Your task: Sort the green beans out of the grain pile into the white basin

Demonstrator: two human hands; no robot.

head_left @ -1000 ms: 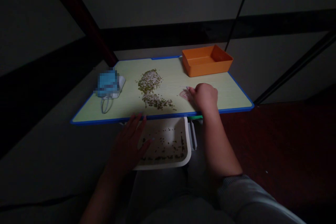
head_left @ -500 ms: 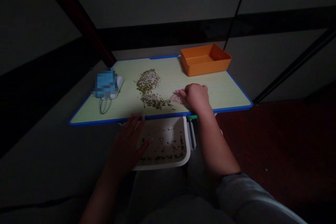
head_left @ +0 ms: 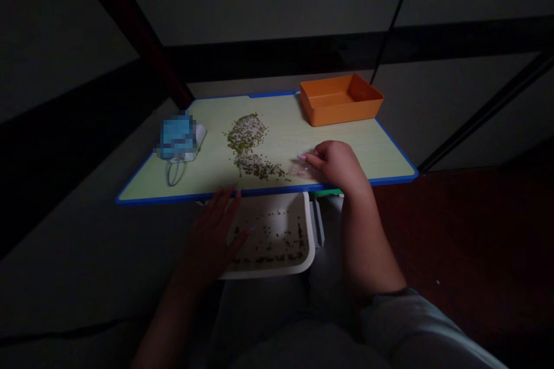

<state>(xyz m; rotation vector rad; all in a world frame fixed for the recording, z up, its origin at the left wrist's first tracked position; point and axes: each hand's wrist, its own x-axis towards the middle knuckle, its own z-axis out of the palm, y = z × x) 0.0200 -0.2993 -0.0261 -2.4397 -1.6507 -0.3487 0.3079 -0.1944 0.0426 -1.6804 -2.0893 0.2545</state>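
My right hand [head_left: 341, 162] is closed over the table's right half, thumb and fingers pinched on a thin see-through piece with red markings [head_left: 303, 170]. Its exact kind is hard to make out in the dim light. Left of it, small green and pale grains [head_left: 246, 132] lie in a loose heap, with a second patch trailing towards the piece. My left hand [head_left: 216, 219] is open, fingers spread over the left side of a white bin [head_left: 310, 242] below the table's front edge. Dark grains are scattered inside that bin.
An orange box [head_left: 341, 109] stands at the table's back right. On the left lies a white device with a blurred blue top [head_left: 177, 135] and a looped cord [head_left: 175, 173]. The table [head_left: 208, 173] has a raised blue rim; a wall rises behind it.
My right hand has moved right and slightly towards me, and the see-through piece has shifted with it, away from the grains. My left hand stays in place.
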